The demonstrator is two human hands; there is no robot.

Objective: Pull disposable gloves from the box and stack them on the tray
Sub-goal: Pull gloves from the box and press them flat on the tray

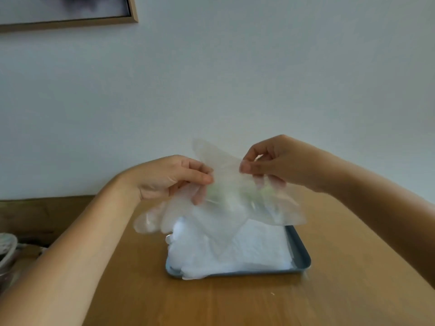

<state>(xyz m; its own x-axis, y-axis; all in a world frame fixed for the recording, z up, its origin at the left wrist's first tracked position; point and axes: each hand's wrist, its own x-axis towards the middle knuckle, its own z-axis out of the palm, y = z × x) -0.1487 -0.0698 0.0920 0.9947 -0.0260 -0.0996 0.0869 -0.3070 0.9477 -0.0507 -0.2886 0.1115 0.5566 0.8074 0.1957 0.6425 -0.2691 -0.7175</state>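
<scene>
The left hand (pixel 174 177) pinches one side of a thin, see-through plastic glove (pixel 230 198) with thumb and fingers. The right hand (pixel 270 163) pinches the other side the same way. Both hands are closed tight on it. I think they pull it wide so it will lie flat and not fold up.

The glove hangs in the air, just above the flat grey-blue tray (pixel 299 250) with a low rim. A white pile of soft gloves (pixel 235 252) lies in the tray and fills most of it. One bit pokes over the near left rim. Something green shows through the plastic. It may be the box, but I cannot tell.

The tray sits on the brown wooden counter (pixel 235 302). There is bare wood around it, so the hands have room to come straight down.
</scene>
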